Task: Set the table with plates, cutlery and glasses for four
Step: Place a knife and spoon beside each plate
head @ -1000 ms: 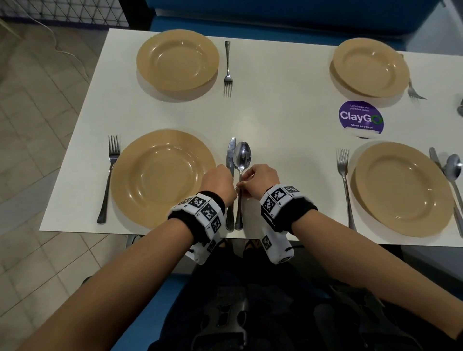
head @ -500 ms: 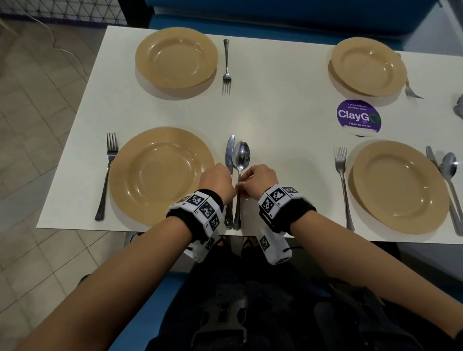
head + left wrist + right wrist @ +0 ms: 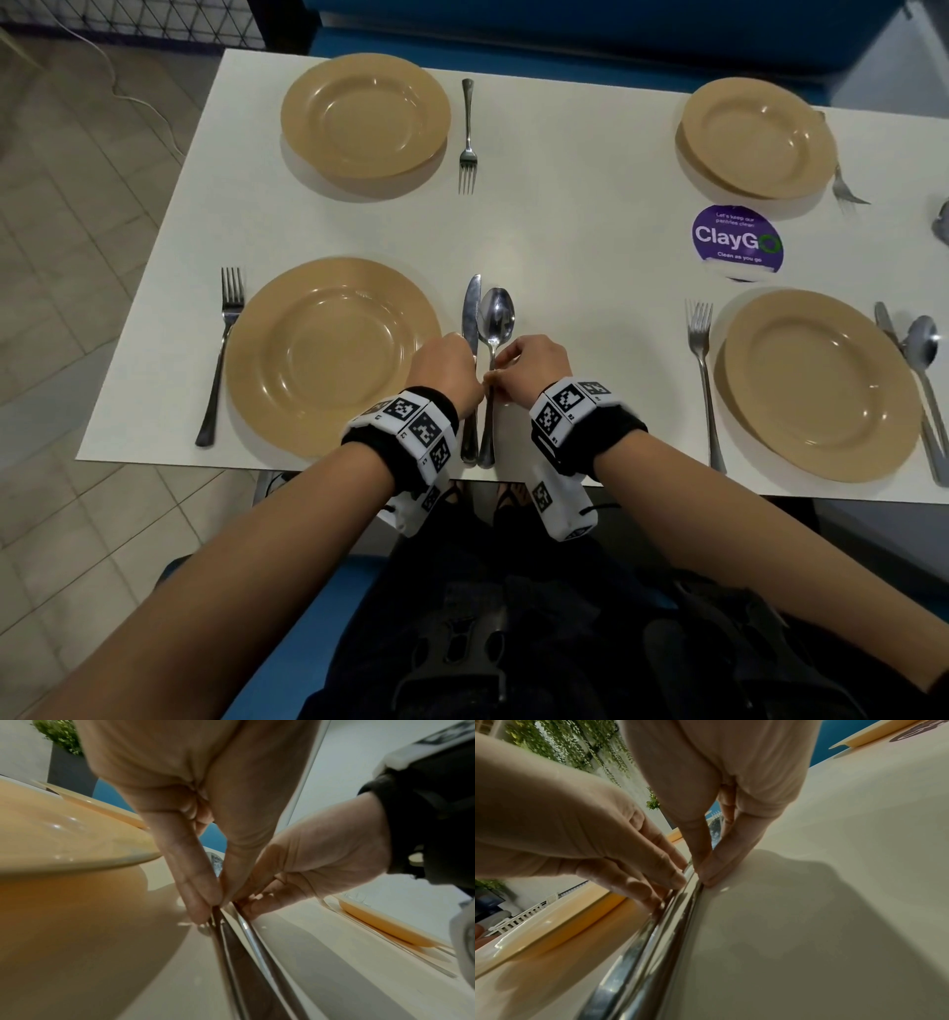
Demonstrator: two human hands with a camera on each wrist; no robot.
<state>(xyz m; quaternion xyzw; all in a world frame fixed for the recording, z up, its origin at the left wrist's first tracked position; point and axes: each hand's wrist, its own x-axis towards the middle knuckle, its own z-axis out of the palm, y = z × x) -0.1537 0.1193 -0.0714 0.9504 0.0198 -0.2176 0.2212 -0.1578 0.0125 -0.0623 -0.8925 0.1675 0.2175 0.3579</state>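
On the white table [image 3: 590, 216], a knife [image 3: 471, 308] and a spoon [image 3: 496, 313] lie side by side, just right of the near-left tan plate [image 3: 328, 354]. My left hand [image 3: 216, 906] pinches the knife handle [image 3: 231, 953] between thumb and forefinger. Beside it, my right hand [image 3: 702, 876] pinches the spoon handle [image 3: 677, 919] the same way. The two hands nearly touch at the table's front edge. A fork [image 3: 221, 354] lies left of this plate. In the head view the fingertips are hidden under the hands.
Three more tan plates are laid: far left [image 3: 364, 115] with a fork [image 3: 467, 133], far right [image 3: 755, 136] with a fork [image 3: 847, 190], near right [image 3: 821, 385] with fork [image 3: 701, 370], knife [image 3: 888, 329] and spoon [image 3: 924, 344]. A purple sticker [image 3: 737, 241] is on the table.
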